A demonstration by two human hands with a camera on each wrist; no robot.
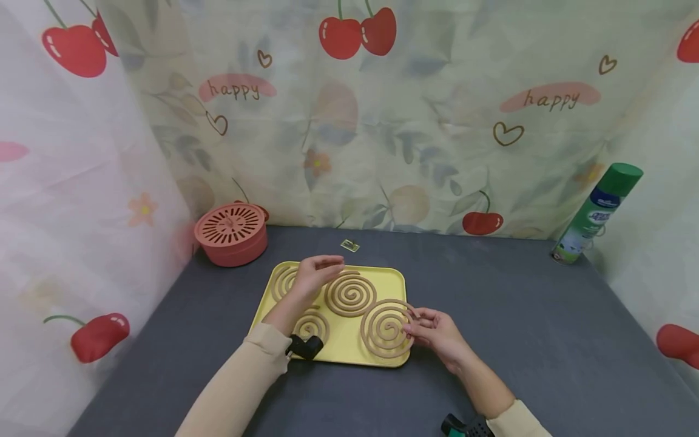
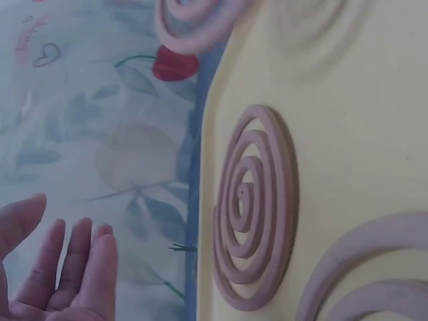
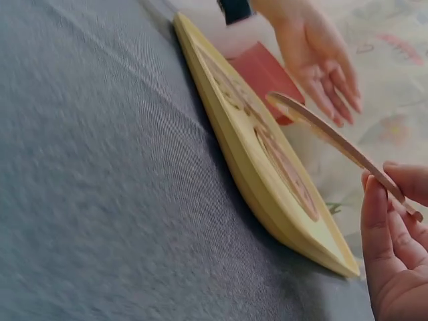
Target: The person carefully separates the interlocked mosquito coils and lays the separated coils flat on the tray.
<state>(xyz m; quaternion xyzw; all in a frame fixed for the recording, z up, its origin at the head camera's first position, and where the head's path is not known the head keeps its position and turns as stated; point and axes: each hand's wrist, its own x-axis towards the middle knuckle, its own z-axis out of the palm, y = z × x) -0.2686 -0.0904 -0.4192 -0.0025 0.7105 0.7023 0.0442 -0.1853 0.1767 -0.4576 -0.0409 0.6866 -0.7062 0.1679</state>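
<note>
My right hand (image 1: pixel 439 337) pinches the right edge of a brown mosquito coil (image 1: pixel 390 326) between thumb and fingers. In the right wrist view the coil (image 3: pixel 346 148) is raised and tilted above the yellow tray (image 3: pixel 244 177). My left hand (image 1: pixel 315 276) hovers over the tray's back left with nothing in it; its fingers (image 2: pixel 99 277) are loosely extended in the left wrist view. More coils lie on the tray (image 1: pixel 345 340): one at back middle (image 1: pixel 351 295), one at back left (image 1: pixel 280 285) and one at front left (image 1: pixel 310 328), the last two partly hidden by my left arm.
A round red lidded holder with slots (image 1: pixel 230 233) stands at the back left of the dark table (image 1: pixel 491 291). Behind the tray lies a small gold-coloured metal piece (image 1: pixel 350 245). A green spray can (image 1: pixel 595 212) stands at the back right. Patterned cloth (image 1: pixel 371 139) hangs behind the table.
</note>
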